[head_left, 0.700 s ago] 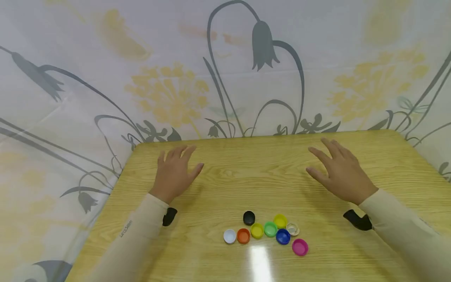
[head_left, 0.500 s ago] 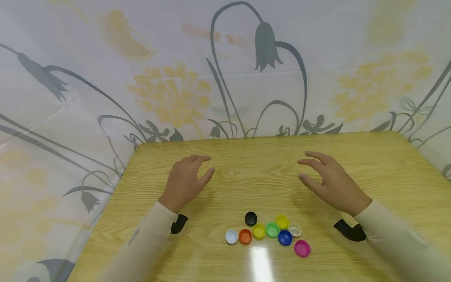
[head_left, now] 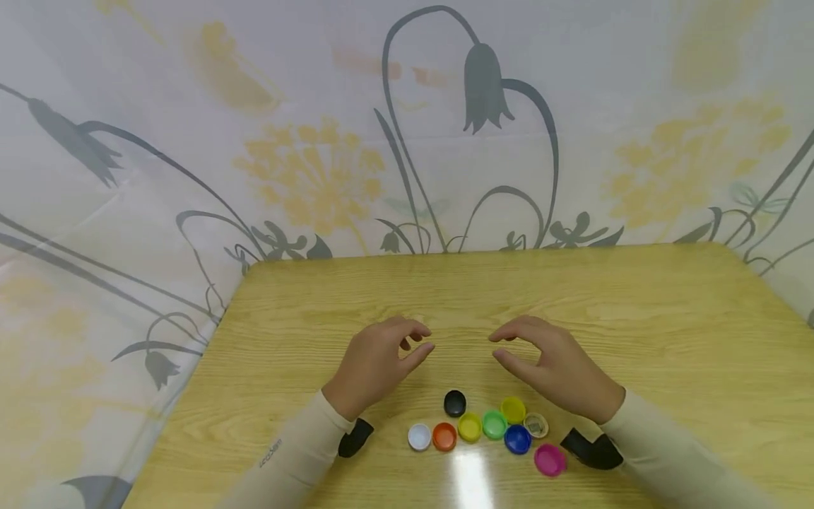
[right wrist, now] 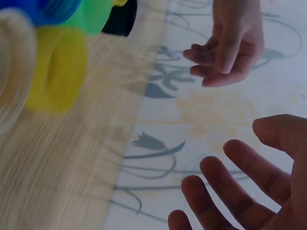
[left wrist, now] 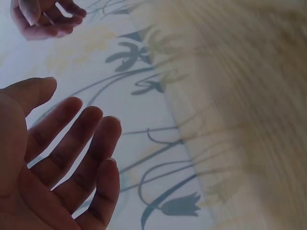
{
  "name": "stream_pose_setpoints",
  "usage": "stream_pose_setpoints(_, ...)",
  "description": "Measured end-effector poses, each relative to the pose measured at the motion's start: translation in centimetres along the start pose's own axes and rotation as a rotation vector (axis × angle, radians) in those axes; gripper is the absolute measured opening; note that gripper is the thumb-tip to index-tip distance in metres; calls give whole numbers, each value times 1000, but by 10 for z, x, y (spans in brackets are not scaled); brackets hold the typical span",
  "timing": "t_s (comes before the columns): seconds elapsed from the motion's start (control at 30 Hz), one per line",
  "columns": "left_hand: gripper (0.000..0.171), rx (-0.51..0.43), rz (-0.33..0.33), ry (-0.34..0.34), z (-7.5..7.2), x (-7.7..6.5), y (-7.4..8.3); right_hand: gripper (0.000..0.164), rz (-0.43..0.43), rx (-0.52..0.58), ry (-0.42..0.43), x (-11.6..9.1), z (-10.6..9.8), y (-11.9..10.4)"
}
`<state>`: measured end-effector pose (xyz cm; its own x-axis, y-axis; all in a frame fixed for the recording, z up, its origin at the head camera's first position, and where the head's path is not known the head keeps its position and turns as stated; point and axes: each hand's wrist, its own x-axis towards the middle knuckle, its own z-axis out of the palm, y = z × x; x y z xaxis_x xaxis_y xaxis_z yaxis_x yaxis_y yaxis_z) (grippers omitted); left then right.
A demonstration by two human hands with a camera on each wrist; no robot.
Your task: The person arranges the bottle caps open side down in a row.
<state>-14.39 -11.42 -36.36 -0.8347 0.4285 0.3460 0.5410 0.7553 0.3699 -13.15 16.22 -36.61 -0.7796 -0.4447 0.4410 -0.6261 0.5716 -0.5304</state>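
Note:
My left hand hovers over the table left of the black bottle cap, its fingers relaxed and holding nothing. Opposite it, my right hand is just beyond the clear cap, also holding nothing, fingers loosely bent. Both hands' fingertips point toward each other with a gap between. In front lie a white cap, an orange-red cap, a yellow cap, a green cap, another yellow cap, a blue cap and a magenta cap.
The wooden table reaches back to a hanging cloth printed with grey and yellow flowers. A bright light reflection falls on the tabletop near the front. Black straps show under both sleeves.
Both hands have come inward and closer to the front, from wide apart to near each other above the caps. Their fingers have bent a little more. The caps lie as before.

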Motion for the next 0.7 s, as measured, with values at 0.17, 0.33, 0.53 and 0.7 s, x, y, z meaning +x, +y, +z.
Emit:
stream_pose_setpoints(0.17,18,-35,-10,-91,6,-4,7,12,6,57,-58,3,9,-8)
stream_pose_setpoints(0.33,18,-51,-7,-193,8,-6,11,10,71,118,-142,2,12,-12)
stream_pose_setpoints(0.53,18,-77,-28,-305,16,-8,9,16,124,175,-280,-2,13,-13)
stream_pose_setpoints(0.7,19,-78,-5,-359,23,-9,7,19,156,170,-370,-2,18,-14)
